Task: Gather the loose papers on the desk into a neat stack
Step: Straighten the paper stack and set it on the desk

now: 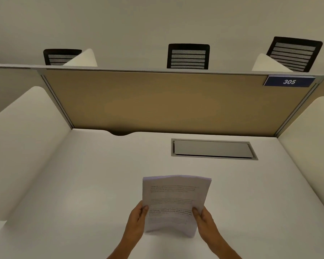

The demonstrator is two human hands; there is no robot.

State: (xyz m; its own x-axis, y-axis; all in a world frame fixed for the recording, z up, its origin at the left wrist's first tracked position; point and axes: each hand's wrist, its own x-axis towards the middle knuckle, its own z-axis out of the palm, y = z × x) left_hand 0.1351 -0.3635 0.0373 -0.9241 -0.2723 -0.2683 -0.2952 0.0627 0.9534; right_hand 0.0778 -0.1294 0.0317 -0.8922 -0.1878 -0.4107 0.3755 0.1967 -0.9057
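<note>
A stack of printed white papers (173, 199) stands upright above the white desk (86, 184), its lower edge close to the desktop near the front middle. My left hand (137, 219) grips the stack's left edge, thumb on the front sheet. My right hand (204, 218) grips the right edge the same way. The sheets bow slightly and their top edges are nearly even. No loose sheets show elsewhere on the desk.
A grey cable hatch (213, 149) is set in the desktop at the back right. A tan partition (166, 103) with a blue "305" plate (289, 81) closes the back; white side panels (26, 139) flank the desk. Black chairs (188, 57) stand beyond.
</note>
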